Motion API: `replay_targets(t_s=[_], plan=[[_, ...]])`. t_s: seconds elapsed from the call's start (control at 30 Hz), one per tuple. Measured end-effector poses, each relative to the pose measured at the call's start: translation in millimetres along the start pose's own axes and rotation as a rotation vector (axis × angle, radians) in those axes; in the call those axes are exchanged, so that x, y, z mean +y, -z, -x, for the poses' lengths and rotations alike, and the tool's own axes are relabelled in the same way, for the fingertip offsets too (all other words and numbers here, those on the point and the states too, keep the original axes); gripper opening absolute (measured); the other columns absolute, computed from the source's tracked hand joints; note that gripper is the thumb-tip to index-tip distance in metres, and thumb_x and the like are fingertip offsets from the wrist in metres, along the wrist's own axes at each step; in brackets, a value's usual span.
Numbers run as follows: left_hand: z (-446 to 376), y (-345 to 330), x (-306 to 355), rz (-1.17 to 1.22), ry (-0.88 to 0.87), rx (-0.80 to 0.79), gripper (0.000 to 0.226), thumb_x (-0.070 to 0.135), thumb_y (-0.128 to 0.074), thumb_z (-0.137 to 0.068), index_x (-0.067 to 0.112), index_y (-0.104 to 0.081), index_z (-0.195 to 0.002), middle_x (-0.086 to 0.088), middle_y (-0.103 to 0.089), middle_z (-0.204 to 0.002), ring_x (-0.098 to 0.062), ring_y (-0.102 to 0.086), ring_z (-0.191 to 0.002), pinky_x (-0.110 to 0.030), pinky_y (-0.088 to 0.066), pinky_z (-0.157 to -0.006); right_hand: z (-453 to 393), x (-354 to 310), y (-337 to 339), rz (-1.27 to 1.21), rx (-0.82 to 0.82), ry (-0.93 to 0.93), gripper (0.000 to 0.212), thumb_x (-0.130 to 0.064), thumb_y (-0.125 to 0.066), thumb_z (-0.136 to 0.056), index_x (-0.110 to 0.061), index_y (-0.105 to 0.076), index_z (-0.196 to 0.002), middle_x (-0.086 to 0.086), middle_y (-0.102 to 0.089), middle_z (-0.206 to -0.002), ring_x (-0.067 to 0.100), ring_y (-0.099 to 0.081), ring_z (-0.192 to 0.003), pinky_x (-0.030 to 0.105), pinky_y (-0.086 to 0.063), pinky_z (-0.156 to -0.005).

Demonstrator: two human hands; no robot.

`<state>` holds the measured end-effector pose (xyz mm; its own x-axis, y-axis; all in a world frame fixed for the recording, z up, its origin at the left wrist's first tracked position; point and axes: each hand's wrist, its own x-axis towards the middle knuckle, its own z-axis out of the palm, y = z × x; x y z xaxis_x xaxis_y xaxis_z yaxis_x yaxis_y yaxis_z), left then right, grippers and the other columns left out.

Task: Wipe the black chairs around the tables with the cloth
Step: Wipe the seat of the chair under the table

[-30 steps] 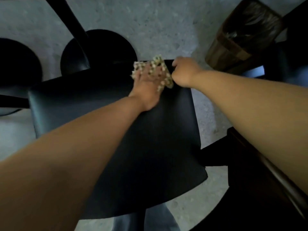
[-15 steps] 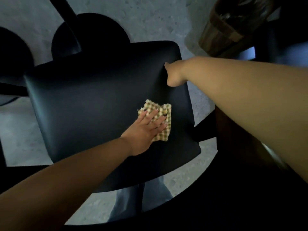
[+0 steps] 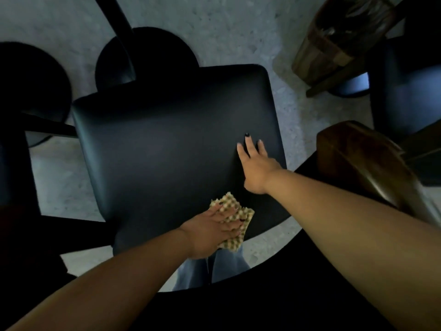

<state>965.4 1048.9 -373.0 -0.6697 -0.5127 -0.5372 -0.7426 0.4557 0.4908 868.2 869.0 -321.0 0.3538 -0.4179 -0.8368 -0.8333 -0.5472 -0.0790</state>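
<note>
Head view: one black chair seat (image 3: 167, 144), one checked cloth (image 3: 235, 217), two hands. Left hand (image 3: 212, 231) flat, fingers straight and together, presses cloth onto seat's near edge; cloth mostly hidden beneath fingers, edges poking out beyond fingertips. Right hand (image 3: 256, 163) spread flat on seat, beyond and right of left hand. Two round black bases (image 3: 152, 51) beyond seat, dim. Wooden bucket (image 3: 338, 37) cut off far right, contents unclear.

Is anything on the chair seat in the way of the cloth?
Only the right hand, resting flat on the seat just beyond the cloth under the left hand. Nothing else visible lies on the seat.
</note>
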Motion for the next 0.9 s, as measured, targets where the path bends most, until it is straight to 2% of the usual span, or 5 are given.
replay_targets(t_s=[0.1, 0.23, 0.57, 0.67, 0.9], plan=[[21.6, 10.6, -10.0, 0.290, 0.025, 0.182, 0.052, 0.025, -0.040, -0.102, 0.030, -0.028, -0.152, 0.007, -0.019, -0.161, -0.009, -0.008, -0.149, -0.026, 0.001, -0.119, 0.4, -7.0, 10.0, -0.187, 0.060, 0.053, 0.067, -0.019, -0.051, -0.093, -0.014, -0.018, -0.151, 0.007, 0.000, -0.160, 0.033, -0.008, -0.146, 0.046, -0.029, -0.113], [48.0, 49.3, -46.1, 0.673, 0.408, 0.562, 0.031, 0.017, -0.051, -0.095, 0.023, -0.063, -0.123, -0.001, -0.067, -0.123, -0.016, -0.060, -0.116, -0.029, -0.047, -0.096, 3.5, -37.1, 40.5, -0.649, 0.191, 0.227, 0.027, -0.015, -0.047, -0.092, -0.024, -0.065, -0.110, -0.001, -0.062, -0.121, 0.018, -0.056, -0.115, 0.032, -0.045, -0.099], [54.4, 146.0, -149.6, 1.073, 0.780, 1.201, 0.008, 0.015, -0.062, -0.093, 0.022, -0.061, -0.098, 0.012, -0.063, -0.085, 0.007, -0.058, -0.077, -0.005, -0.046, -0.067, -28.8, -49.1, 102.0, -0.666, 0.249, 0.335, 0.033, -0.021, -0.076, -0.074, -0.015, -0.063, -0.103, 0.000, -0.066, -0.100, 0.013, -0.062, -0.091, 0.030, -0.052, -0.079], [61.1, 162.6, -162.5, 0.862, 0.748, 1.152, 0.025, 0.016, -0.073, -0.082, 0.018, -0.064, -0.105, 0.012, -0.062, -0.087, -0.002, -0.059, -0.080, 0.001, -0.040, -0.066, -39.7, -46.1, 123.9, -0.487, 0.484, 0.361, 0.023, -0.020, -0.071, -0.076, -0.023, -0.053, -0.063, -0.003, -0.058, -0.073, 0.018, -0.060, -0.075, 0.025, -0.036, -0.060], [69.5, 196.2, -202.1, 0.067, 0.614, 0.903, 0.039, 0.014, -0.068, -0.081, 0.007, -0.064, -0.119, -0.019, -0.057, -0.114, -0.039, -0.058, -0.100, -0.047, -0.053, -0.077, -78.3, -53.4, 168.1, -0.026, 0.823, 0.544, 0.030, -0.004, -0.063, -0.074, 0.000, -0.055, -0.103, 0.020, -0.049, -0.116, 0.034, -0.049, -0.104, 0.040, -0.047, -0.071]])
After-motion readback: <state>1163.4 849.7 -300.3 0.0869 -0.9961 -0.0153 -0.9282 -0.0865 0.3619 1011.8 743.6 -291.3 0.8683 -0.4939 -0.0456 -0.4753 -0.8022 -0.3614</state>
